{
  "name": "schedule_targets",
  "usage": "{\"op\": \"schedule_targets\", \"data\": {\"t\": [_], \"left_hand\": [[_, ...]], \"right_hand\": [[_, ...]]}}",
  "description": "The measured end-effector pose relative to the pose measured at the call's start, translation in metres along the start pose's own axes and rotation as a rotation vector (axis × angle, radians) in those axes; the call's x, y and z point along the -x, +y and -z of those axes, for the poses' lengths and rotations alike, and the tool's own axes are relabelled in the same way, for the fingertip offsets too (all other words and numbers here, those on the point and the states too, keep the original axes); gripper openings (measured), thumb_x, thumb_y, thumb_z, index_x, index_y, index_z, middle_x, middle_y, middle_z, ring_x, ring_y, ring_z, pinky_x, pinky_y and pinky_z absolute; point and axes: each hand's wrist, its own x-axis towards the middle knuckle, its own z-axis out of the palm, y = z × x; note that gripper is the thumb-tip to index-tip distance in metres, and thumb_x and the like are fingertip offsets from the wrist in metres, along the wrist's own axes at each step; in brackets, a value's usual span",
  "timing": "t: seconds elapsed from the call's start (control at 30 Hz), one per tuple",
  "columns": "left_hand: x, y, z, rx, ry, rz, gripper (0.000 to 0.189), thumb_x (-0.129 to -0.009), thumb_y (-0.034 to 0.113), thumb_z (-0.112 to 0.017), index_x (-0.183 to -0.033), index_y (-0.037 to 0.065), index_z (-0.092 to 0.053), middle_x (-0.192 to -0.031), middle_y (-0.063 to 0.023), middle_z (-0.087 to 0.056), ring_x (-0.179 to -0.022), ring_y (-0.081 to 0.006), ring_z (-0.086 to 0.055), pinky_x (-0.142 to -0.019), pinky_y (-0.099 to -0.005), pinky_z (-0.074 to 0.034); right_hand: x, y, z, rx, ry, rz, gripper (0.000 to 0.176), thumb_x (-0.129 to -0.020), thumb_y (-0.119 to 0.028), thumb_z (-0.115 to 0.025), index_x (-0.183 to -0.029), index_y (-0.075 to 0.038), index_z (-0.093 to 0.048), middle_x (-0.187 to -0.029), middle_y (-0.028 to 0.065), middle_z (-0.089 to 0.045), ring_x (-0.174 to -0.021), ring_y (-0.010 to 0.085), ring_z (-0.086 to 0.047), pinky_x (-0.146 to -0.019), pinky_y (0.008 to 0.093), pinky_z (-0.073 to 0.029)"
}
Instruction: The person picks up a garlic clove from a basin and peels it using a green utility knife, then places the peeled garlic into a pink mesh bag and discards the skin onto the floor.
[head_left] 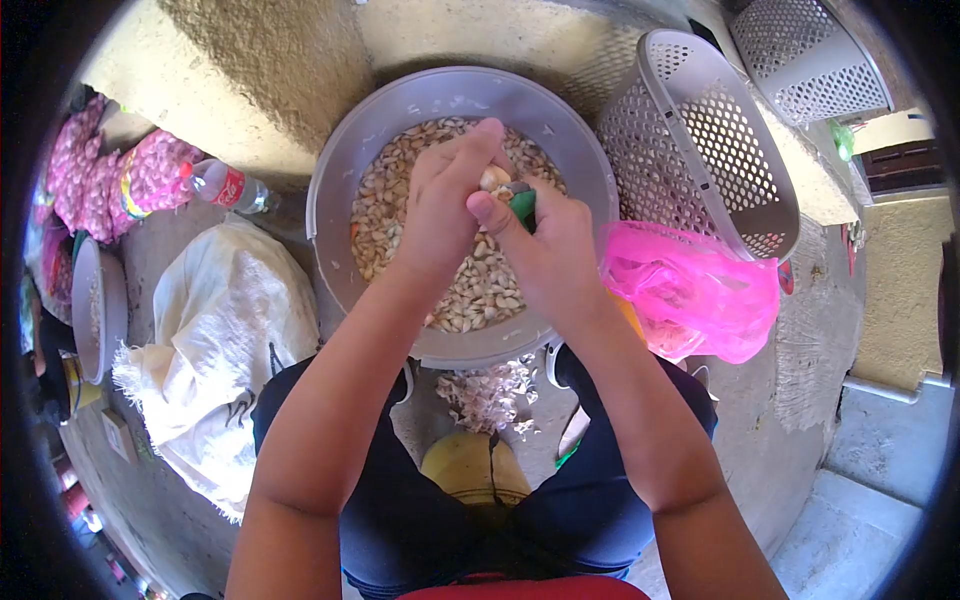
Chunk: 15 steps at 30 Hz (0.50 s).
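Bare forearms (335,400) stretch forward between dark-trousered knees (400,510) to two hands meeting over a wide round grey plastic basin (340,130). Between them, above the basin's contents, is a small pale, brownish-tinged garlic clove (493,179). The left hand (445,190) has its fingers closed round it; the right hand (550,240) grips a small green-handled tool (523,206), probably a knife, though its blade is hard to make out, with the thumb beside the clove.

The step in hand looks like trimming or peeling this single clove. Working on it calls for a firm left-hand hold, short controlled strokes and fingertips clear of the edge.

Below, pale cloves (480,290) fill much of the basin, apparently in water. Papery peelings (490,395) lie on the floor just outside its near rim. To the right are a grey perforated plastic basket (650,150) and a crumpled bright-pink plastic bag (700,290); to the left, a white woven sack (225,330) and a clear red-labelled plastic bottle (232,188).
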Motion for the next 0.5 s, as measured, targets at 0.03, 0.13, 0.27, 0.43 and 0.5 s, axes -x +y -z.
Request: {"op": "schedule_targets", "data": {"t": [0.03,0.13,0.27,0.43,0.5], "left_hand": [[-0.003,0.0,0.002,-0.019,-0.044,0.064,0.034,-0.084,0.028,-0.049,-0.061,0.003,-0.053,-0.057,0.0002,-0.047,-0.054,-0.0072,-0.04,-0.051,-0.0218,-0.032],[-0.01,-0.003,0.01,-0.057,-0.146,0.183,0.032,-0.082,0.029,-0.051,-0.062,0.005,-0.054,-0.058,0.0002,-0.047,-0.054,-0.0075,-0.041,-0.051,-0.0218,-0.032],[-0.011,0.001,0.012,-0.205,-0.147,0.39,0.03,-0.081,0.029,-0.053,-0.063,0.005,-0.055,-0.058,0.0001,-0.048,-0.055,-0.0075,-0.042,-0.053,-0.0208,-0.032],[-0.006,0.002,0.007,-0.039,-0.083,0.217,0.033,-0.082,0.03,-0.052,-0.062,0.005,-0.054,-0.058,0.0003,-0.047,-0.056,-0.0076,-0.042,-0.053,-0.0211,-0.032],[-0.006,0.0,0.006,0.003,-0.053,0.144,0.033,-0.082,0.03,-0.051,-0.062,0.004,-0.054,-0.058,0.0004,-0.046,-0.056,-0.0076,-0.042,-0.052,-0.0216,-0.032]], "right_hand": [[-0.001,-0.002,0.004,0.039,-0.009,-0.001,0.059,-0.073,-0.056,-0.055,-0.07,0.002,-0.05,-0.057,0.0189,-0.053,-0.058,0.0371,-0.055,-0.055,0.0431,-0.042],[-0.001,-0.006,0.01,0.176,-0.045,-0.015,0.057,-0.074,-0.055,-0.054,-0.073,0.002,-0.051,-0.057,0.0193,-0.054,-0.061,0.0375,-0.056,-0.055,0.0439,-0.043],[0.0,-0.006,0.012,0.302,-0.072,0.047,0.055,-0.075,-0.054,-0.053,-0.075,0.001,-0.051,-0.057,0.0197,-0.053,-0.062,0.0376,-0.057,-0.055,0.0446,-0.044],[0.001,-0.002,0.004,0.137,-0.037,-0.013,0.052,-0.077,-0.05,-0.053,-0.075,0.002,-0.051,-0.056,0.0202,-0.053,-0.059,0.038,-0.055,-0.055,0.0434,-0.042],[0.001,-0.004,0.0,0.029,-0.024,-0.045,0.051,-0.078,-0.048,-0.053,-0.074,0.003,-0.051,-0.056,0.0203,-0.053,-0.058,0.0383,-0.055,-0.055,0.0431,-0.042]]}}
